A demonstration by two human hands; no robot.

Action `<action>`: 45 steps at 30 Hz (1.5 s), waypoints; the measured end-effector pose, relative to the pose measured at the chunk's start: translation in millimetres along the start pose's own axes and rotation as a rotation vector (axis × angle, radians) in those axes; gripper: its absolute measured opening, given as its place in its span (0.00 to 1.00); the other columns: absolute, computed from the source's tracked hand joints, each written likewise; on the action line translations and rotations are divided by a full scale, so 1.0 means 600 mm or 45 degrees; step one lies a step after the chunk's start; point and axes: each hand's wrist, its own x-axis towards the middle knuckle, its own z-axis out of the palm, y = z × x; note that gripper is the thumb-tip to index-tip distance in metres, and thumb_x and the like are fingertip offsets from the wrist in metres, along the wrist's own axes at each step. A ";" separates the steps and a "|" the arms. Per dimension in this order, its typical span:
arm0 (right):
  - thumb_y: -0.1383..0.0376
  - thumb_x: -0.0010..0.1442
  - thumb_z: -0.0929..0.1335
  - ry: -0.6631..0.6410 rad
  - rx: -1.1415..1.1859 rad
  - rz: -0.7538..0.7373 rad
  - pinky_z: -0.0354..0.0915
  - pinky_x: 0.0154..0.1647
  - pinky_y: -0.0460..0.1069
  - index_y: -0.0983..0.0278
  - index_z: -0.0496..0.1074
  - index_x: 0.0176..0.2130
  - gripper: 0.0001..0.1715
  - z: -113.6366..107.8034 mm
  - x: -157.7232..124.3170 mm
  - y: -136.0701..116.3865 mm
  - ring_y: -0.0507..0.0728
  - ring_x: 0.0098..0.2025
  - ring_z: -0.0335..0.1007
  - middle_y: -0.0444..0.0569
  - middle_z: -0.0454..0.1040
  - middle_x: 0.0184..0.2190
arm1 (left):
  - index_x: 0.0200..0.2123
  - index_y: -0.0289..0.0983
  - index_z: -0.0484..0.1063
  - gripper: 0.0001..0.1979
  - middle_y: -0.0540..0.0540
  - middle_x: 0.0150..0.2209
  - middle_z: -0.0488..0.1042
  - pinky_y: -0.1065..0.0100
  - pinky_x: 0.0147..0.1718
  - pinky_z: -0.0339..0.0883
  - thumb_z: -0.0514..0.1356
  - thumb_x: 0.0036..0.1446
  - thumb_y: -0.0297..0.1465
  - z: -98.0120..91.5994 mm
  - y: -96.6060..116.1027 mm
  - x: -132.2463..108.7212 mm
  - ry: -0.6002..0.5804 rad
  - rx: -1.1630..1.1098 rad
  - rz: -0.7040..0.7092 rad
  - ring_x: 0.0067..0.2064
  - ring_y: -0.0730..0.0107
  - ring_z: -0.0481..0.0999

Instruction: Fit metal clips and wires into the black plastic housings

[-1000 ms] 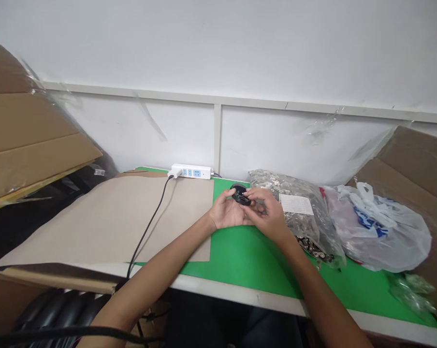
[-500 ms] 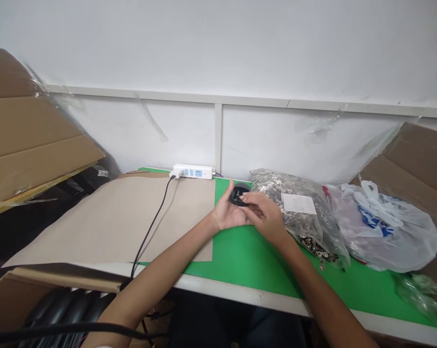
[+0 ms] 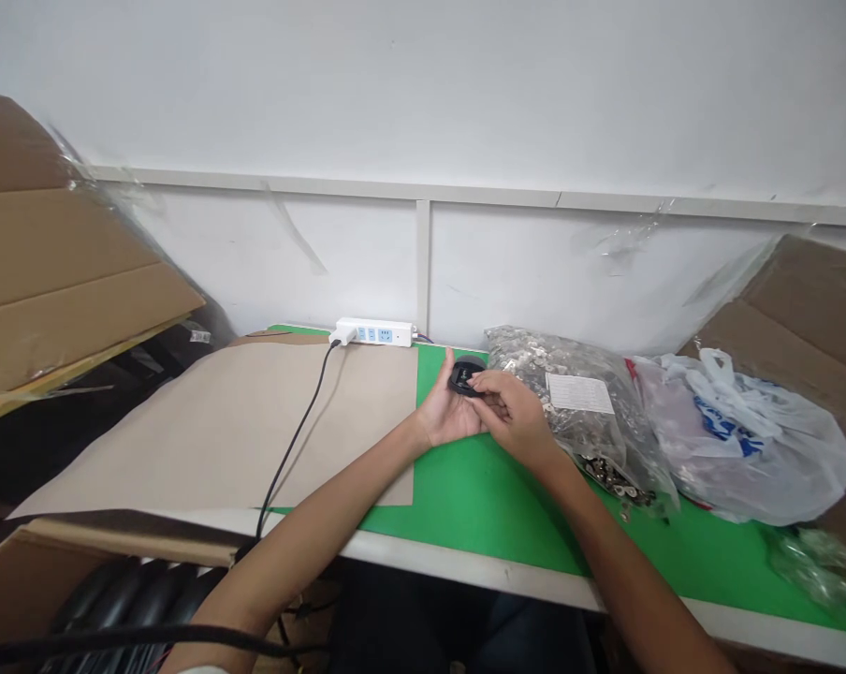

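Note:
My left hand [image 3: 445,414] is closed around a small rounded black case [image 3: 463,374], thumb along its left side. The case looks like an earbud case, with a dark see-through lid raised at the back and a small light-coloured mark inside. From the right, my right hand [image 3: 511,412] grips at the case's front right part, thumb and forefinger pinched together there. Whether a smaller piece sits between those fingertips is hidden. Both hands are held above the green table mat [image 3: 479,496].
Brown paper [image 3: 205,431] covers the table's left part. A white power strip [image 3: 377,332] with a black cable [image 3: 300,421] lies behind it. To the right sit a clear bag of small metal parts [image 3: 577,384] and a white plastic bag [image 3: 766,449]. Cardboard [image 3: 79,243] stands left.
The hands and case shift very slightly to the right with the view, and the case tilts a little. My grip on it looks the same.

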 end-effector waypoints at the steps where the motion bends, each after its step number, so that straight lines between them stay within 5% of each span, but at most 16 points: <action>1: 0.65 0.68 0.69 0.024 -0.031 0.003 0.76 0.53 0.60 0.56 0.71 0.48 0.08 0.002 -0.001 -0.001 0.61 0.51 0.79 0.52 0.81 0.46 | 0.42 0.35 0.77 0.43 0.37 0.42 0.83 0.53 0.54 0.75 0.51 0.55 0.70 0.003 -0.002 0.001 0.012 0.036 0.029 0.52 0.51 0.82; 5: 0.61 0.63 0.74 0.165 -0.222 -0.036 0.74 0.52 0.63 0.57 0.70 0.49 0.16 0.008 -0.004 -0.009 0.66 0.51 0.77 0.54 0.79 0.45 | 0.40 0.36 0.75 0.42 0.40 0.39 0.81 0.57 0.51 0.78 0.58 0.49 0.71 0.013 -0.011 0.006 0.163 0.305 0.323 0.49 0.53 0.82; 10: 0.63 0.66 0.73 0.227 -0.468 -0.108 0.73 0.43 0.60 0.57 0.69 0.48 0.13 0.003 -0.002 -0.016 0.64 0.42 0.77 0.53 0.79 0.39 | 0.42 0.40 0.74 0.39 0.44 0.37 0.78 0.61 0.45 0.75 0.57 0.51 0.70 0.005 -0.007 -0.001 0.478 0.767 0.886 0.44 0.58 0.79; 15: 0.65 0.67 0.71 0.190 -0.540 -0.143 0.74 0.42 0.59 0.58 0.69 0.49 0.11 0.006 -0.006 -0.016 0.63 0.42 0.77 0.53 0.79 0.39 | 0.44 0.42 0.72 0.38 0.44 0.41 0.75 0.58 0.52 0.69 0.60 0.49 0.69 -0.009 -0.011 -0.005 0.663 1.160 1.166 0.44 0.59 0.75; 19: 0.68 0.67 0.68 0.208 -0.503 -0.141 0.75 0.41 0.58 0.58 0.66 0.52 0.15 0.017 -0.010 -0.019 0.63 0.42 0.77 0.54 0.77 0.40 | 0.44 0.43 0.74 0.40 0.41 0.42 0.75 0.54 0.59 0.66 0.58 0.47 0.71 -0.007 -0.017 -0.006 0.713 1.288 1.209 0.52 0.52 0.73; 25: 0.71 0.66 0.68 0.220 -0.380 -0.144 0.77 0.44 0.59 0.57 0.64 0.55 0.20 0.024 -0.011 -0.028 0.63 0.44 0.78 0.55 0.77 0.41 | 0.42 0.42 0.77 0.41 0.39 0.42 0.76 0.53 0.55 0.71 0.57 0.46 0.73 -0.014 -0.014 -0.012 0.619 1.356 1.117 0.54 0.49 0.74; 33: 0.72 0.67 0.68 0.217 -0.411 -0.219 0.77 0.46 0.57 0.60 0.65 0.53 0.18 0.025 -0.013 -0.033 0.61 0.45 0.79 0.54 0.78 0.43 | 0.40 0.41 0.75 0.40 0.40 0.40 0.76 0.53 0.55 0.73 0.55 0.50 0.71 -0.016 -0.005 -0.008 0.644 1.542 1.454 0.50 0.53 0.76; 45: 0.72 0.69 0.66 0.225 -0.386 -0.151 0.76 0.44 0.55 0.59 0.66 0.43 0.08 0.029 -0.014 -0.046 0.59 0.44 0.79 0.53 0.78 0.41 | 0.45 0.41 0.73 0.39 0.37 0.45 0.75 0.53 0.58 0.73 0.51 0.55 0.69 -0.016 -0.013 -0.008 0.543 1.510 1.375 0.55 0.53 0.75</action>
